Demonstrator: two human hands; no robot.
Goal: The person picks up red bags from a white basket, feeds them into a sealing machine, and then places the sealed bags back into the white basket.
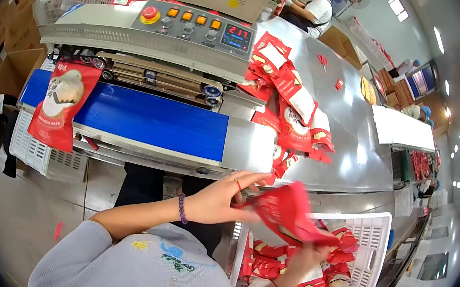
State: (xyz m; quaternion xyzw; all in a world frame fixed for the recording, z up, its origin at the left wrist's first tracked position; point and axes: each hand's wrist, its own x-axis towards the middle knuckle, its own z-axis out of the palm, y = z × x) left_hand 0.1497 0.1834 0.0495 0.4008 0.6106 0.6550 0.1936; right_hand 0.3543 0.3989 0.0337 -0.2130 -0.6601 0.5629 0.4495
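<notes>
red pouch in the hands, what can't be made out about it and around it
red pouch: head view, motion blur smears its print.
right hand: head view, fingertips hidden behind the red pouch, so its grip is unclear.
white crate: head view, near end cut off by the lower picture edge.
pouch on the blue belt: head view, lettering too small to read.
</notes>
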